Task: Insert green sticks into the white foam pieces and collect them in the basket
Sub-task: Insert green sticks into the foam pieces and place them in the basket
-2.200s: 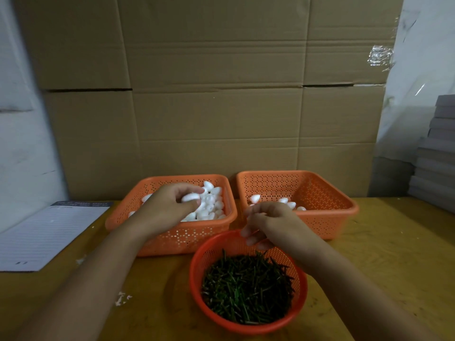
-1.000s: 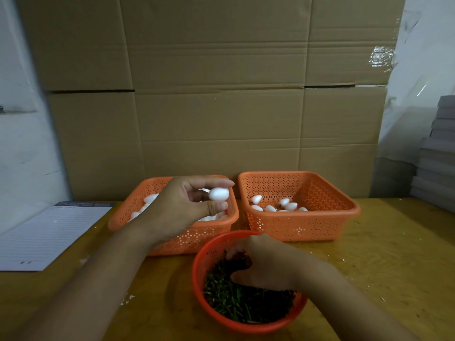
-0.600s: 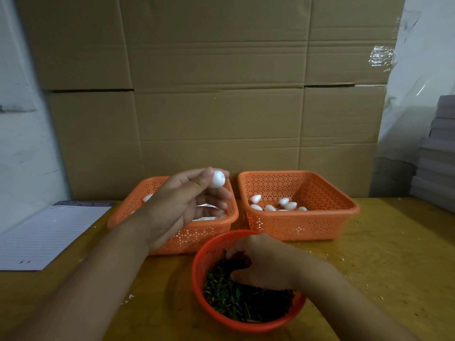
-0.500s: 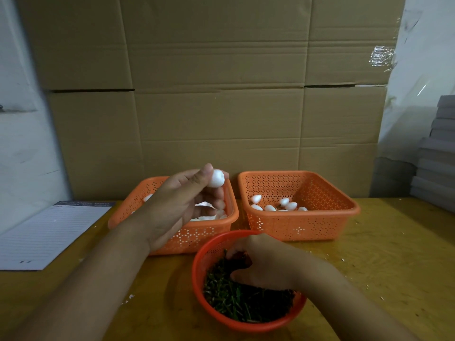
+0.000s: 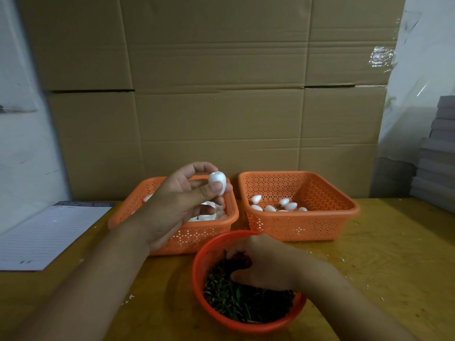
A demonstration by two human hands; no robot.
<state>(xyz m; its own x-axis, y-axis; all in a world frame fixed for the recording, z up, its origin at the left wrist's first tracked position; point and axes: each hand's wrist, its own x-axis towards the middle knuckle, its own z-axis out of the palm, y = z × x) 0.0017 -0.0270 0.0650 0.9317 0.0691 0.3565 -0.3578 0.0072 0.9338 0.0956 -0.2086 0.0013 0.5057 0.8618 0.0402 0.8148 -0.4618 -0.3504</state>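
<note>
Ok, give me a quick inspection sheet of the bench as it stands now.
Surface: wooden table, white crumbs scattered on it.
Job's things: one foam piece held up; left basket holds loose foam pieces; right basket holds a few; round basket holds green sticks.
Clutter: lined notepad at the left edge.
Grippers: left hand pinches the foam piece; right hand is down in the sticks, its fingertips hidden.
Cables: nothing seen.
Surroundings: cardboard boxes behind; grey stack at right.
</note>
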